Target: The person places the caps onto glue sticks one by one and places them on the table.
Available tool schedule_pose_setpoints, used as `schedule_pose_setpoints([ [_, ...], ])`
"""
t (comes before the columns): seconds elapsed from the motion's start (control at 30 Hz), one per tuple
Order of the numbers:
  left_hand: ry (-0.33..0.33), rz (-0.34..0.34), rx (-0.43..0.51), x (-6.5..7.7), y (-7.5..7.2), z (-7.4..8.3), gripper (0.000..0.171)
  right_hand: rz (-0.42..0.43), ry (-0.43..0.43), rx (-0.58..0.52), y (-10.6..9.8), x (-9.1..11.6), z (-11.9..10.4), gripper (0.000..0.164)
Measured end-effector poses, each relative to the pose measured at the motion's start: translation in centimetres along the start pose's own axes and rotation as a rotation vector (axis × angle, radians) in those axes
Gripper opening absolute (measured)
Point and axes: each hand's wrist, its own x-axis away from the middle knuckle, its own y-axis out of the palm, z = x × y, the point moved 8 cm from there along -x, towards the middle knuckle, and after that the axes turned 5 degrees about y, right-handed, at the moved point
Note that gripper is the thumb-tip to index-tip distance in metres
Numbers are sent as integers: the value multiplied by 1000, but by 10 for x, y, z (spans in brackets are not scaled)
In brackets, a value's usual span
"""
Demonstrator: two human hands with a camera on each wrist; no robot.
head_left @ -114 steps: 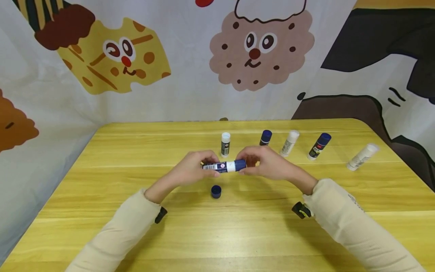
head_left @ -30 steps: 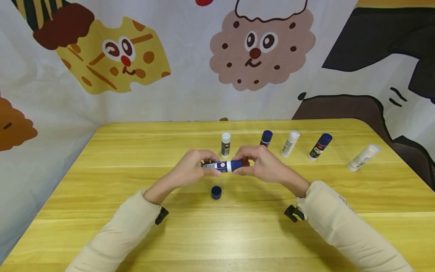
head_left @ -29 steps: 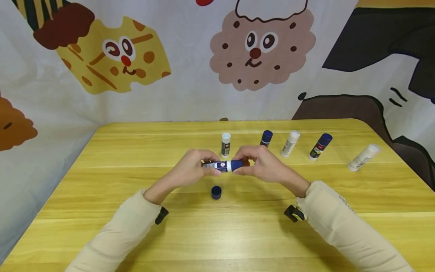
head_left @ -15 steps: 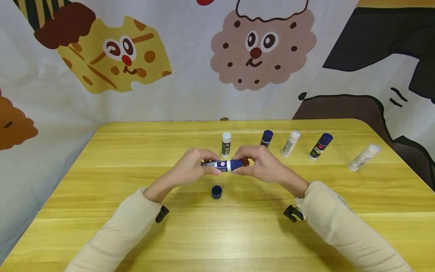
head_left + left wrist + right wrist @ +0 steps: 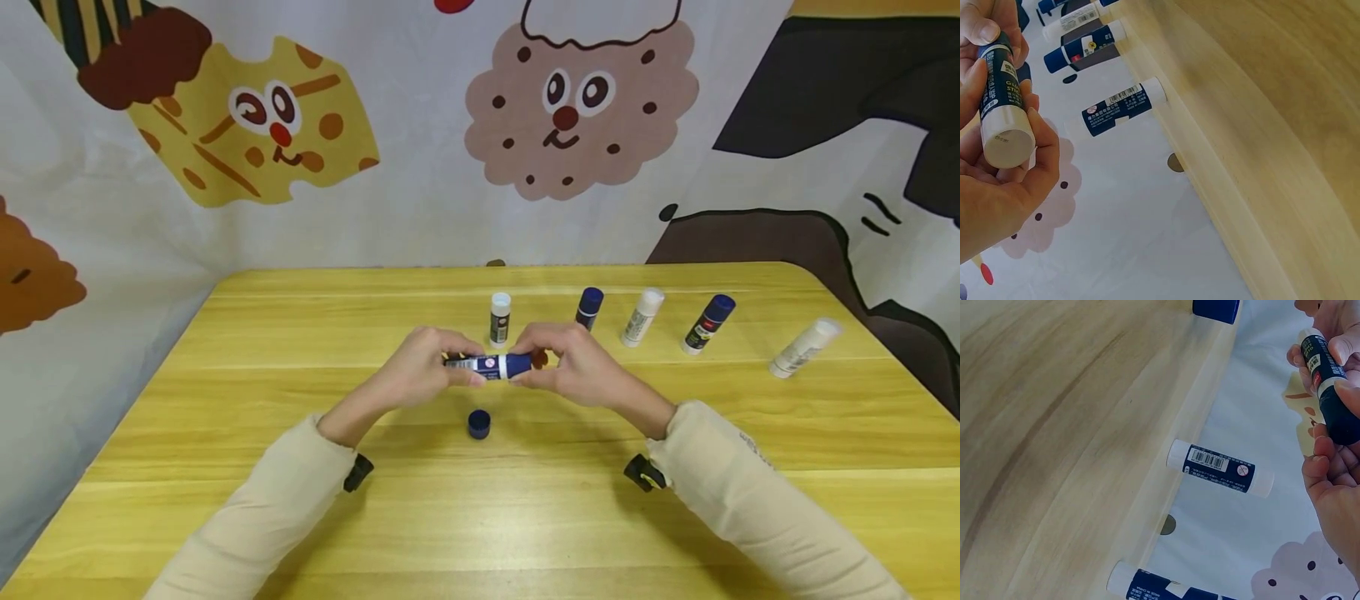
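Both hands hold one dark blue glue stick [image 5: 487, 367] level above the middle of the table. My left hand [image 5: 420, 367] grips its white-based end between thumb and fingers. At the other end, my right hand [image 5: 581, 364] pinches the blue cap [image 5: 519, 365], which sits over the tube with a narrow white band showing beside it. The left wrist view shows the white base of the glue stick [image 5: 1009, 145] facing the camera. In the right wrist view the dark cap end [image 5: 1340, 419] points down. A loose blue cap [image 5: 478, 424] stands hollow side up on the table nearer me.
Behind the hands stands a white-topped glue stick [image 5: 499, 320]. To the right are a blue-capped one [image 5: 590, 307], a white one [image 5: 642, 317], another blue-capped one [image 5: 708, 324] and a further white one [image 5: 806, 347]. A printed cloth [image 5: 420, 167] hangs behind the wooden table [image 5: 300, 317].
Since the earliest frame, my right hand has moved left and the white band between cap and tube has narrowed. Over the last second both hands have hardly moved, and the standing glue sticks stay put.
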Motion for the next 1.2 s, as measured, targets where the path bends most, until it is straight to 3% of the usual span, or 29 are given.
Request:
schedule_pose_setpoints([
  [0.6,-8,-24,84,-1,7,-6,22,-1,-9,39,1,4,1,15],
  [1.2,8,-39,90,0,8,-5,27,1,-56,72,3,7,-3,17],
])
